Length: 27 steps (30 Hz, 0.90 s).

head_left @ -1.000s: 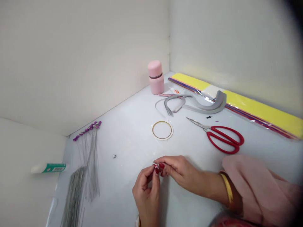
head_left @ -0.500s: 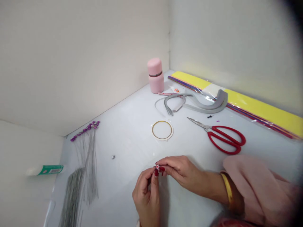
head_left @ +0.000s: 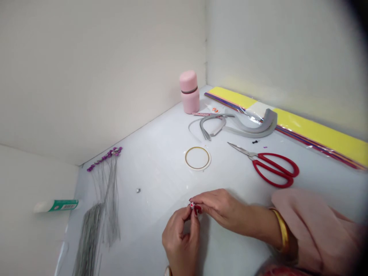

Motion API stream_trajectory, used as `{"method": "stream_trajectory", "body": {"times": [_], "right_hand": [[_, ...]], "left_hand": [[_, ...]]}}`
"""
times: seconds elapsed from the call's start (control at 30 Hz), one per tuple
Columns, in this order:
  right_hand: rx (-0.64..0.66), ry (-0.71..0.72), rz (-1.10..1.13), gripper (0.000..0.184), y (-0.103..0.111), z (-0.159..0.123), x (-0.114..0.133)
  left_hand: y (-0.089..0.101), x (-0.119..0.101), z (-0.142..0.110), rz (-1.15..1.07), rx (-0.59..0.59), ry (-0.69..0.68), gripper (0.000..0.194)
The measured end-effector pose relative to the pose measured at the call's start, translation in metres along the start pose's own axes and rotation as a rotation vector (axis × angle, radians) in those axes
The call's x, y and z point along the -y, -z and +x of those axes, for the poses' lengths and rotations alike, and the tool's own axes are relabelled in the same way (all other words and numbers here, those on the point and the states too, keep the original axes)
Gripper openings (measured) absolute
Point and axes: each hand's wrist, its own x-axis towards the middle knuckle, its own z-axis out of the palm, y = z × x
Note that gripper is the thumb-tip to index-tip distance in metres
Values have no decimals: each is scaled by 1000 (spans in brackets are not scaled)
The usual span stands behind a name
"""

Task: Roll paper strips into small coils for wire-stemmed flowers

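Note:
Low in the middle of the head view, my left hand [head_left: 181, 234] and my right hand [head_left: 220, 207] meet at the fingertips. Between them sits a tiny white-and-red piece [head_left: 192, 205], pinched from both sides; it is too small to name its kind. Red-painted nails close around it and hide part of it. Beyond the fingers, a thin roll of tape [head_left: 209, 163] lies flat on the white table. Red-handled scissors [head_left: 273, 168] rest to the right, with their blades together and pointing left.
Grey wires [head_left: 89, 237] and purple-tipped stems [head_left: 112, 191] lie at left, beside a green-and-white tube [head_left: 63, 205]. A small silvery bit [head_left: 138, 190] is nearby. At the back are a pink flask [head_left: 190, 101], grey paper strips [head_left: 250, 132] and a yellow packet [head_left: 316, 132].
The fingers have shifted slightly around the tiny piece, and its red-and-white face shows more clearly. My left hand has moved a little to the right. Things on the table stay put.

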Motion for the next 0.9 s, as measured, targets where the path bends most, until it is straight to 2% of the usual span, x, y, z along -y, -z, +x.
{"method": "stream_trajectory", "body": {"times": [0.2, 0.43, 0.57, 0.7, 0.9], "right_hand": [[74, 43, -35, 24, 3, -2, -4], [14, 87, -113, 25, -5, -4, 0], [-48, 99, -83, 25, -8, -5, 0], [-14, 47, -30, 24, -7, -5, -1], [-44, -9, 41, 24, -11, -4, 0]], "left_hand": [[-2, 1, 0, 30, 9, 7, 6], [-5, 2, -5, 42, 10, 57, 5], [-2, 0, -2, 103, -15, -45, 7], [0, 0, 2, 118, 6, -126, 9], [-3, 2, 0, 42, 14, 18, 5]]}}
